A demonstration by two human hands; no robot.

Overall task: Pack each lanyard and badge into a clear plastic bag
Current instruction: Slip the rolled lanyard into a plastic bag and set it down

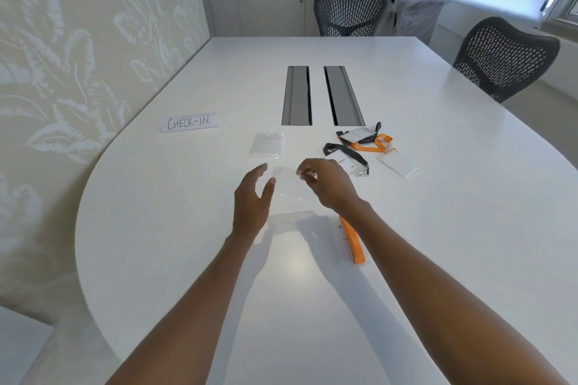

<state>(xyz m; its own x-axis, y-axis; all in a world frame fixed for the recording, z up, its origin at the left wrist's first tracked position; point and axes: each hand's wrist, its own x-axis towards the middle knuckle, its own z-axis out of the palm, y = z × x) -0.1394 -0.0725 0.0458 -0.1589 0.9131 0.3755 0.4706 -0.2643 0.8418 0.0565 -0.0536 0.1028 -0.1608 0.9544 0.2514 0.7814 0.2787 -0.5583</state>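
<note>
My right hand point(325, 184) pinches the top edge of a clear plastic bag point(287, 183) and holds it above the white table point(156, 228). My left hand point(253, 197) is open beside the bag's left edge, fingers spread, just apart from it. An orange lanyard point(353, 242) lies on the table under my right forearm, partly hidden. Farther right lie a black lanyard with a white badge point(345, 159), another black and orange lanyard pile with a badge point(364, 137), and a loose white badge point(398, 164). A stack of clear bags point(267, 144) lies beyond my left hand.
A folded paper sign reading CHECK-IN point(189, 122) stands at the left. Two grey cable trays point(322, 95) run down the table's middle. Two dark mesh chairs point(350, 12) point(503, 56) stand at the far end and the right side. A patterned wall borders the left.
</note>
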